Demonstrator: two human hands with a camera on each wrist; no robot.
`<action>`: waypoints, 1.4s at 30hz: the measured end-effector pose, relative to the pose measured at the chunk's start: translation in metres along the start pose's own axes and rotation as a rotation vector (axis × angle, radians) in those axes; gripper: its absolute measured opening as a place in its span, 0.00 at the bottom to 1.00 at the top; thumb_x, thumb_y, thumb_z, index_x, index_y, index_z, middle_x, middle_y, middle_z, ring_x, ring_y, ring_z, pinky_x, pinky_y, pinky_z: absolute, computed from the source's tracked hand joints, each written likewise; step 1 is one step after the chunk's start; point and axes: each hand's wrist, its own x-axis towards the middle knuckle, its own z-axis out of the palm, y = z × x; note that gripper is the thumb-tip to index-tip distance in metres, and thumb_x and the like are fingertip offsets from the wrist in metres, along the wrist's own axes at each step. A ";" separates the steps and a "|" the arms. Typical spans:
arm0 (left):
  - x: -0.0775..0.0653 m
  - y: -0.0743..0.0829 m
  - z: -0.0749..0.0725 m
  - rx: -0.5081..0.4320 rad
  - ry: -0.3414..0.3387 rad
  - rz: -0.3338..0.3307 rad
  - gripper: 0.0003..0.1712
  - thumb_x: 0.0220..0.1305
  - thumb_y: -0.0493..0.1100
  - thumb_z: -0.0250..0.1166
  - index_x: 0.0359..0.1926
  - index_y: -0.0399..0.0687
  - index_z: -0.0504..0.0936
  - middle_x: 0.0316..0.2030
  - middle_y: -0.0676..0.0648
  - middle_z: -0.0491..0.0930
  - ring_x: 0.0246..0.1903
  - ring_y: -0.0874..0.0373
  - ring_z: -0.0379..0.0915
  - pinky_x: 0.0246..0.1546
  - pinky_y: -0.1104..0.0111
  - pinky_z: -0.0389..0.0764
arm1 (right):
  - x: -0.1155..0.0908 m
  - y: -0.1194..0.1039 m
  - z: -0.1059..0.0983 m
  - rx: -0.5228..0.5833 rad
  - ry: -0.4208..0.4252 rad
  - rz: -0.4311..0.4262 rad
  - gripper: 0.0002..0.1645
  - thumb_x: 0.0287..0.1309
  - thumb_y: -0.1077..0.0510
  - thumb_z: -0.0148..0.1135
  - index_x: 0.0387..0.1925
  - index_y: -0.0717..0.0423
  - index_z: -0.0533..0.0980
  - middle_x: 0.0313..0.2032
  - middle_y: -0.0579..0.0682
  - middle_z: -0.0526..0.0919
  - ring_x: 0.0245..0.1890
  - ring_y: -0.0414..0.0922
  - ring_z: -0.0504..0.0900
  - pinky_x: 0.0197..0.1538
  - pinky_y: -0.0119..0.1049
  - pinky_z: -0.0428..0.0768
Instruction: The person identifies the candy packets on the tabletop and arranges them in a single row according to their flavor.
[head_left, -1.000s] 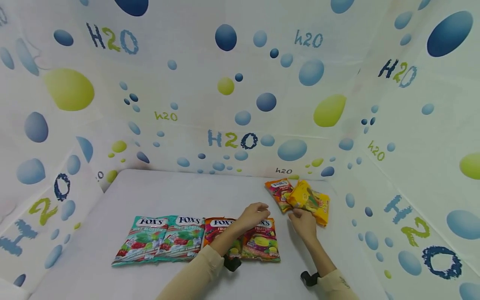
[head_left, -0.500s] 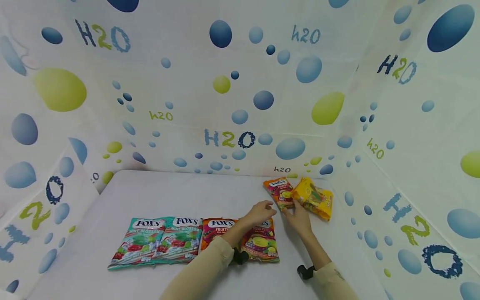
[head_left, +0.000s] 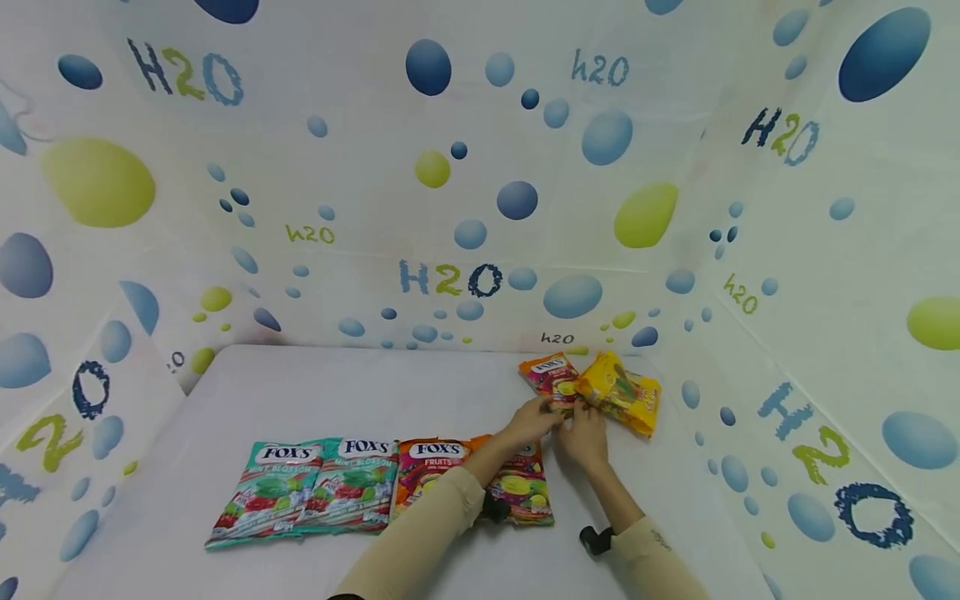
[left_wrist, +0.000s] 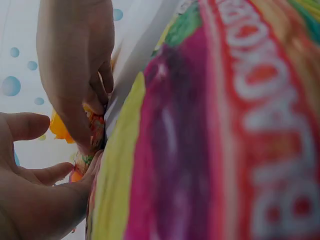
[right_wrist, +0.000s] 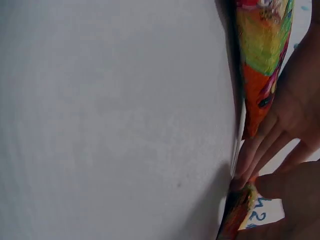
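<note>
An orange-red bag of Fox's Fruits candy (head_left: 553,377) lies at the back right in the head view, partly under a yellow candy bag (head_left: 621,393). My right hand (head_left: 587,437) pinches its near edge, with curled fingers visible in the left wrist view. Beside it, my left hand (head_left: 531,422) reaches to the same edge. Its fingers (left_wrist: 47,172) are spread and fairly straight in the left wrist view, fingertips at the bag. Below the left forearm, another Fox's Fruits bag (head_left: 517,487) is partly covered.
Left of that bag, a row on the white table (head_left: 360,392) holds one more Fruits bag (head_left: 431,461) and two green Mint Blossom bags (head_left: 264,493) (head_left: 352,487). A patterned sheet (head_left: 375,208) walls the back and sides.
My right hand has left the yellow bag, which shifted slightly back and right, and taken the orange-red bag's near edge. My left hand has moved right to that edge.
</note>
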 end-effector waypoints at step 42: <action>-0.012 -0.008 -0.033 -0.077 0.316 -0.160 0.16 0.64 0.44 0.61 0.19 0.45 0.75 0.20 0.51 0.73 0.21 0.60 0.63 0.21 0.70 0.63 | 0.027 -0.001 -0.008 0.146 -0.013 0.095 0.24 0.71 0.53 0.59 0.50 0.74 0.81 0.42 0.70 0.85 0.40 0.62 0.83 0.45 0.57 0.81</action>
